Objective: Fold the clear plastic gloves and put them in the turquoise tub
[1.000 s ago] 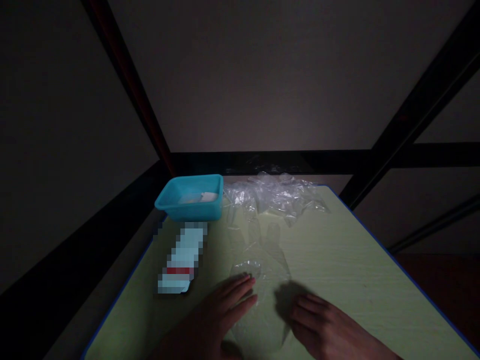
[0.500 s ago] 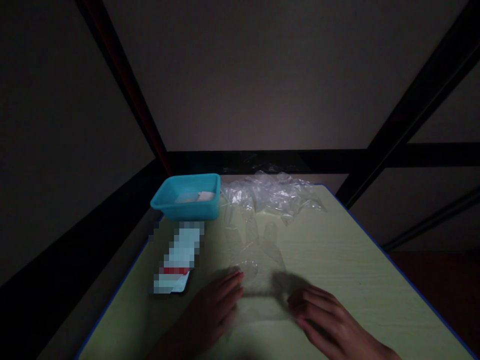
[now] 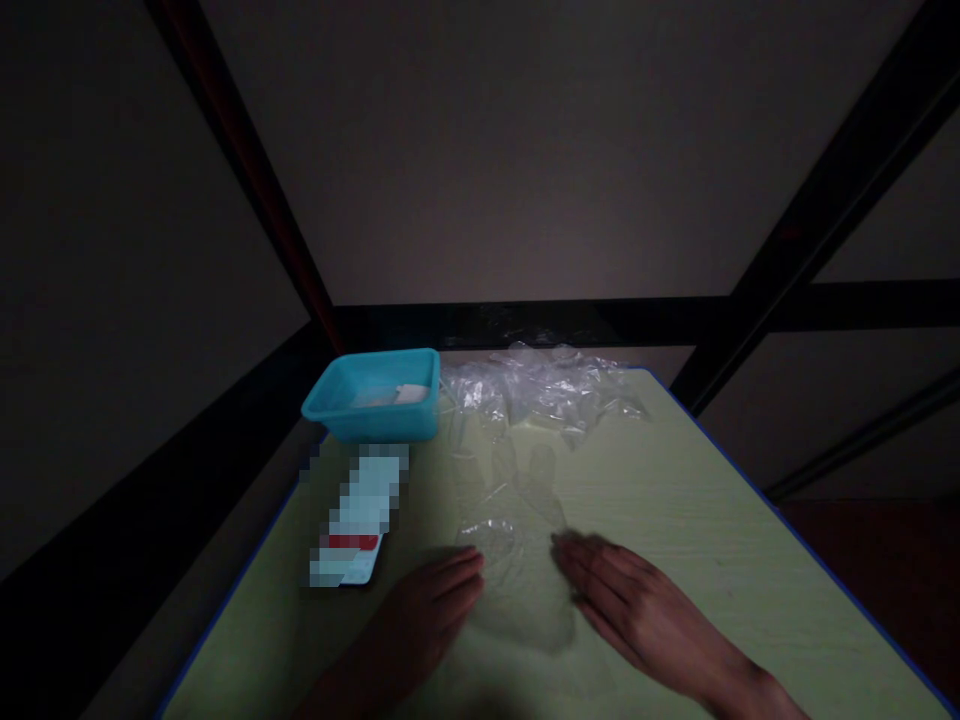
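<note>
A clear plastic disposable glove (image 3: 536, 550) lies flat on the table, its fingers pointing to the far side. My left hand (image 3: 431, 605) rests at the glove's left edge with fingers stretched out side by side; its thumb is hidden. On the other side, my right hand (image 3: 626, 600) lies with flat, extended fingers, the tips at the glove's right edge. Neither hand grasps anything. Beyond them, a heap of crumpled clear plastic gloves (image 3: 555, 390) covers the far end of the table.
A turquoise plastic basket (image 3: 382, 425) with white items inside stands at the far left. In front of it lies a phone-like flat object (image 3: 364, 515), mostly pixelated. The pale green table (image 3: 720, 560) has a blue edge, with a wall behind.
My right hand has gone from curled fingers near the glove's lower right to lying flat, slightly farther up and left. The left hand has barely moved.
</note>
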Tool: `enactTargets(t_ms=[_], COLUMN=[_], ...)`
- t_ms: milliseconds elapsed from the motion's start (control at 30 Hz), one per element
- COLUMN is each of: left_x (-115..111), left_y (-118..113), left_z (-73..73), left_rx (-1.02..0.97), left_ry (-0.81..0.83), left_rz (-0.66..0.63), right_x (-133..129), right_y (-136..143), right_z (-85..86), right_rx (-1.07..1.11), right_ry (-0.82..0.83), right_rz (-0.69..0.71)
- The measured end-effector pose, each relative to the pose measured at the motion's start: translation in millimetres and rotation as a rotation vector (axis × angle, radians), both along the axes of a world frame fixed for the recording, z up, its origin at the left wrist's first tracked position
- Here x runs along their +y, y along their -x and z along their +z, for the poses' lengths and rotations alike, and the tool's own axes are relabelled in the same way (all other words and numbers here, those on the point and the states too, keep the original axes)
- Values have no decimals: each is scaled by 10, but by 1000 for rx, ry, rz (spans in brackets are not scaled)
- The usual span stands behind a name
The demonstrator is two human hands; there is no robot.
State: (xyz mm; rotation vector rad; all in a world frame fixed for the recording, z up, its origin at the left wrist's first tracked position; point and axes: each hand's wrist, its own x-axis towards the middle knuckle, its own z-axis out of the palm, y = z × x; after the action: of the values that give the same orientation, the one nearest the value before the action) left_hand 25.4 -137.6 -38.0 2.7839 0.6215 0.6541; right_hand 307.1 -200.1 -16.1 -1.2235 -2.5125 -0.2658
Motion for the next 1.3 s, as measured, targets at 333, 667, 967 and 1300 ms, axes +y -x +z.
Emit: enactTargets(t_ms=[333, 667, 967, 1300], left_x=[3, 114, 313, 699], left_y=[-9, -39, -147, -327], left_z=[43, 215, 436, 446], left_rx=[-16, 75, 136, 49], left_ry=[47, 352, 645, 962], left_rz=[9, 129, 208, 120], right_x=[77, 148, 205, 431], right_y=[15, -16, 1, -2], right_z=[-80, 3, 21, 125], right_rx=[-64, 26, 101, 527], right_ry=[-71, 32, 91, 552], right_rz=[54, 88, 57, -123])
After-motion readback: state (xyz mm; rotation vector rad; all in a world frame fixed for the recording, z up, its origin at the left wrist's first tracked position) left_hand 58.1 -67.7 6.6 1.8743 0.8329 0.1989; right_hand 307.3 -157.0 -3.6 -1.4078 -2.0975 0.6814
